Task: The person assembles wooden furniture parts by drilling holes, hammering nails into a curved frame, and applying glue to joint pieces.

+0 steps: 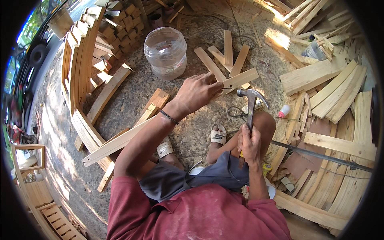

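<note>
My left hand (198, 93) pinches a small nail against the end of a short wooden slat (242, 78), which is raised in front of me. My right hand (249, 145) grips the handle of a claw hammer (251, 100), whose metal head hangs just right of the nail, near the slat's end. A long pale wooden strip (116, 145) runs under my left forearm toward the lower left. I am seated on the sawdust-covered ground with my feet in sandals (218, 134).
A clear plastic jar (165, 52) stands ahead. Several loose slats (224, 56) lie on the ground beyond my hands. Curved wooden frames (78, 64) stack at left, curved boards (340, 92) at right. A metal rod (320, 157) lies at right, a small white bottle (283, 111) beside it.
</note>
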`<state>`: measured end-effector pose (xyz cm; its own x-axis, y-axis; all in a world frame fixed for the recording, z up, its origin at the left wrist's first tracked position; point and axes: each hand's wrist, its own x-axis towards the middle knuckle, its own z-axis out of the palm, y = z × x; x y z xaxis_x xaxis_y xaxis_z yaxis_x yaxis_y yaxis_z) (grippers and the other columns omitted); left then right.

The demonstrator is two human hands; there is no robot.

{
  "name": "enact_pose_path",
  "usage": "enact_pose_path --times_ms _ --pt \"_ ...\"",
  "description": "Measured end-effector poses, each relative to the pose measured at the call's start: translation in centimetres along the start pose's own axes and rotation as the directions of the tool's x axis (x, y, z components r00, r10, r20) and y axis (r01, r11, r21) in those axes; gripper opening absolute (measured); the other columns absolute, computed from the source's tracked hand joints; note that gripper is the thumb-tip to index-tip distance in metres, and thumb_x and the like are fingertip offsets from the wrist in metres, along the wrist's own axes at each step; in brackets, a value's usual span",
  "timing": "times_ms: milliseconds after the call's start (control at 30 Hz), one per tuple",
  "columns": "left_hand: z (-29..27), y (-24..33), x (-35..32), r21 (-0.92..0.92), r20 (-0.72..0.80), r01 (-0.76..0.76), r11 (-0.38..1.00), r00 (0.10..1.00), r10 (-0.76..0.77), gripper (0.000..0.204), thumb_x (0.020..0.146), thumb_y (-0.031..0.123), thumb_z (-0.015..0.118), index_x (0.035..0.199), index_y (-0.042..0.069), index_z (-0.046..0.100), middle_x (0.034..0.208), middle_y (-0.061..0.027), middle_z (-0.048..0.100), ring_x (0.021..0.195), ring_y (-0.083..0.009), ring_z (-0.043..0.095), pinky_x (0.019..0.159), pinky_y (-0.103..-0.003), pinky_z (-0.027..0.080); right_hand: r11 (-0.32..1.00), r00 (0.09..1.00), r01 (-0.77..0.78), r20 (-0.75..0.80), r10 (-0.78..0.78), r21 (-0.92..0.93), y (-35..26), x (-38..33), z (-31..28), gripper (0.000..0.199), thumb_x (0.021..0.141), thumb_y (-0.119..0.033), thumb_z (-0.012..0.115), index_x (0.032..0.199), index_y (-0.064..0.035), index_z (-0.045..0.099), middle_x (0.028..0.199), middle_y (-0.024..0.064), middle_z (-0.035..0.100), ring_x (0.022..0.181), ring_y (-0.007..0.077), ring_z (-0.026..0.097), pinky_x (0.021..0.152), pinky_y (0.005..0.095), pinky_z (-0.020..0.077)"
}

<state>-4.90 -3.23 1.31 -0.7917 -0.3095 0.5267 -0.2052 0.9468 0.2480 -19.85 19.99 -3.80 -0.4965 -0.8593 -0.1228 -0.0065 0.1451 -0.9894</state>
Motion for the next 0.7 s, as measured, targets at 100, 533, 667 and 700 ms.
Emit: enact_pose_path --times_ms 100,533,667,700 --pt "-0.6 -0.4 0.1 -0.078 0.032 0.004 0.997 0.999 -0.002 0.018 0.087 0.020 0.072 0.102 0.010 0.070 0.094 -0.0058 0.062 0.084 -0.0242 0.065 0.069 -0.037 0.055 1.000 1.000 0.015 -0.020 -0.015 0.009 -0.3 -0.2 0.3 0.028 0.104 -0.030 0.052 0.097 -0.0039 0.052 0.057 -0.0044 0.041 0.043 0.0032 0.038 0.039 0.0223 0.0343" --pt "-2.8 -0.4 -0.4 -0.181 0.152 0.157 0.971 0.980 -0.131 0.021 0.092 0.021 0.068 0.102 0.003 0.066 0.100 -0.0124 0.058 0.089 -0.0311 0.064 0.078 -0.041 0.054 0.999 0.999 -0.045 -0.005 0.045 0.013 -1.1 -0.7 1.2 0.021 0.103 -0.023 0.054 0.100 -0.0027 0.052 0.058 -0.0041 0.043 0.043 0.0035 0.039 0.039 0.0226 0.0347" --pt "-2.9 -0.1 -0.4 -0.183 0.159 0.145 0.972 0.980 -0.116 0.020 0.092 0.021 0.068 0.102 0.003 0.066 0.099 -0.0125 0.058 0.087 -0.0311 0.064 0.076 -0.041 0.054 1.000 1.000 -0.002 0.024 0.002 -0.014 -1.4 -1.0 1.7 0.021 0.103 -0.023 0.054 0.099 -0.0020 0.054 0.059 -0.0039 0.044 0.043 0.0033 0.040 0.039 0.0229 0.0345" --pt "-2.9 -0.1 -0.4 -0.187 0.154 0.137 0.973 0.982 -0.109 0.020 0.092 0.021 0.068 0.101 0.004 0.066 0.098 -0.0124 0.058 0.087 -0.0310 0.064 0.076 -0.041 0.054 0.999 0.999 0.015 0.030 -0.014 -0.028 -1.5 -1.0 1.9 0.021 0.103 -0.023 0.055 0.099 -0.0018 0.054 0.059 -0.0039 0.045 0.043 0.0033 0.040 0.039 0.0230 0.0344"
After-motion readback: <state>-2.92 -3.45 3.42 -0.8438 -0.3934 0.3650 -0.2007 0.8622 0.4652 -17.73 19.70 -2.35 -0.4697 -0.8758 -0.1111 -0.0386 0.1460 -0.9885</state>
